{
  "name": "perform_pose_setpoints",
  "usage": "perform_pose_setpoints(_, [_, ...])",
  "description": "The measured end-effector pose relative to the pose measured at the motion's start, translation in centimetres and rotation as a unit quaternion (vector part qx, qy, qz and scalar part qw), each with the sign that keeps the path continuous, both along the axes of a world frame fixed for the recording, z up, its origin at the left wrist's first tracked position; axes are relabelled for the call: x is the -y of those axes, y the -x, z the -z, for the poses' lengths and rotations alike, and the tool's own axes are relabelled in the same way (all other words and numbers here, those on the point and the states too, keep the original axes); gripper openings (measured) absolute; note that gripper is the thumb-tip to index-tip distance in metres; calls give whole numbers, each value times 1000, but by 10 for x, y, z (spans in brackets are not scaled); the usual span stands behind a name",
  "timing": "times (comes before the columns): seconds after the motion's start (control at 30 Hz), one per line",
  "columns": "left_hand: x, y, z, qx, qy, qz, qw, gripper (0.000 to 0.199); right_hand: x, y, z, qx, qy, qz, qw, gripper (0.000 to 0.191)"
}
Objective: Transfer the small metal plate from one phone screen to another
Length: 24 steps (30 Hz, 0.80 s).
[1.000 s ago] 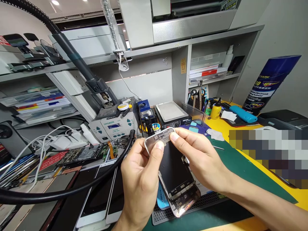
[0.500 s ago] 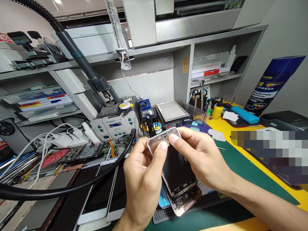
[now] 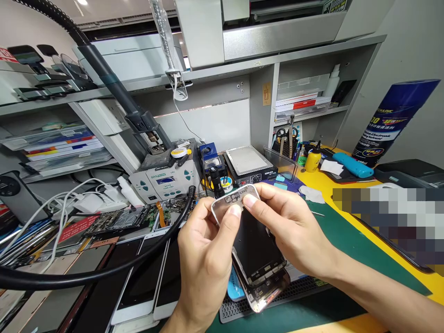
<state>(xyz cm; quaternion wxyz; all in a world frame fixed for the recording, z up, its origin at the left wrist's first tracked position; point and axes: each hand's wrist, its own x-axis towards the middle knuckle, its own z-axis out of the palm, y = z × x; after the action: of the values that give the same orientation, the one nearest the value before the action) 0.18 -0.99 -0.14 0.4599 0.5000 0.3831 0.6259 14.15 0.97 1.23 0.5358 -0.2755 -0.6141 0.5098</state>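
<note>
Both hands hold an opened phone (image 3: 262, 247) tilted in front of me. Its black inner face is turned up and its far end is raised. My left hand (image 3: 210, 249) grips the left edge, thumb lying on a silvery plate with cut-outs and lettering (image 3: 231, 199) at the far end. From the right, my right hand (image 3: 284, 222) holds the same end, its thumb tip pressed on that plate beside the left thumb. Fingers behind the phone are mostly hidden. A bare shiny corner of the housing (image 3: 258, 303) shows at the near end, over a black perforated mat (image 3: 229, 312).
Several phones and screens (image 3: 138, 277) lie at left, crossed by a black hose (image 3: 104, 279). Behind stand a grey soldering station (image 3: 168, 180) and a flat heating plate (image 3: 248, 159). A yellow bottle (image 3: 313, 159) and large spray can (image 3: 391, 122) stand at right. A green mat (image 3: 350, 240) covers the bench.
Almost nothing differs. The phone's far end has shifted very slightly left, and both thumbs stay pressed on the plate.
</note>
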Motion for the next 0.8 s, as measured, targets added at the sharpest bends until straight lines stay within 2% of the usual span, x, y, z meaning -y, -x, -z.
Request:
perform_pose_setpoints(0.13, [0,0,0,1,0,1,1000,13,0,1,2,-14,11,-21,1000,21])
perform_pose_setpoints(0.53, [0,-3,0,0,-1,0,1000,13,-2,0,2,-27,10,-32,999,18])
perform_pose_setpoints(0.8, [-1,-2,0,0,19,1,1000,16,-2,1,-3,4,-3,4,1000,20])
